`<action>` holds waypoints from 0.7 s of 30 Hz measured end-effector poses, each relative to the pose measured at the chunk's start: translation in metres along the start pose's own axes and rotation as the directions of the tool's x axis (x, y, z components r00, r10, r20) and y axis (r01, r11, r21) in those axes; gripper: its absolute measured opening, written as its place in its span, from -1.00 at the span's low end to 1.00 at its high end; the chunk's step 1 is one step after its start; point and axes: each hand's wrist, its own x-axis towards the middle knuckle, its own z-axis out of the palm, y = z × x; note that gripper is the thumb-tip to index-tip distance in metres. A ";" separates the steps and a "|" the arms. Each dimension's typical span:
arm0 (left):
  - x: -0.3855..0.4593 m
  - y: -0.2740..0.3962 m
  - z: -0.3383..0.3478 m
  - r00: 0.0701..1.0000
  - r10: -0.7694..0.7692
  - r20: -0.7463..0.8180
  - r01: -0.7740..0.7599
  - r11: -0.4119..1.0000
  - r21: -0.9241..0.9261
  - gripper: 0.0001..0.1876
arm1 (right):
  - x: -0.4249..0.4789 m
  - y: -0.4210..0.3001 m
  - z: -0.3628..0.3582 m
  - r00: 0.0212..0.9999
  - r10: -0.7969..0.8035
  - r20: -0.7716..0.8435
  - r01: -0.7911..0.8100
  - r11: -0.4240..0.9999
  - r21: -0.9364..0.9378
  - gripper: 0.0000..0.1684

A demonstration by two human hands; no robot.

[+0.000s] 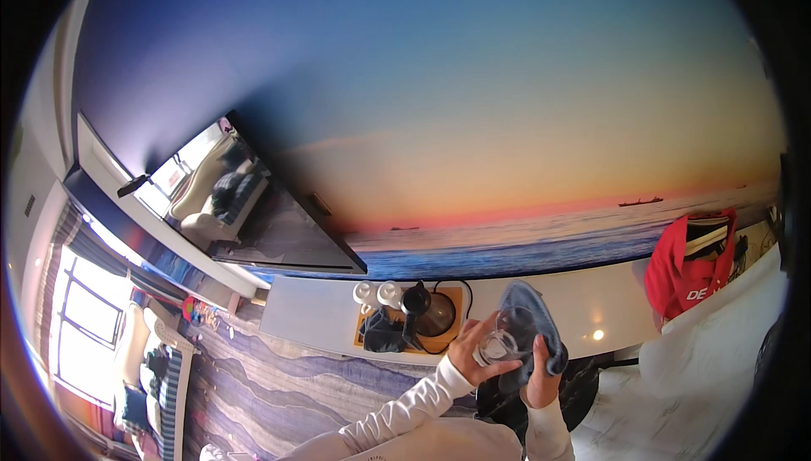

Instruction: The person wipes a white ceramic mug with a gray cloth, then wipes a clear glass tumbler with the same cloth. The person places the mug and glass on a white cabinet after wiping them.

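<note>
In front of me, over the edge of a white counter, my left hand (472, 353) grips a clear glass (504, 341) by its base end. My right hand (542, 372) holds a folded grey-blue cloth (531, 303) against the glass's far side, thumb towards me. Part of the cloth hangs below the glass. Left of my hands, a wooden tray (457, 299) on the counter carries an electric kettle (440, 314), white cups (378, 294) and a dark cloth (383, 333).
The white counter (304, 309) runs along a mural wall. A red bag (668, 277) stands at its right end. A wall-mounted television (279, 227) juts out at left. Under my hands is a round black table (576, 391). A sofa (171, 397) stands by the window.
</note>
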 end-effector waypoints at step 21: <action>0.036 0.083 -0.029 0.963 0.205 -0.177 -0.191 0.977 0.093 -0.17 | 0.072 -0.133 -0.005 0.405 -0.467 0.786 0.724 0.689 0.036 -0.44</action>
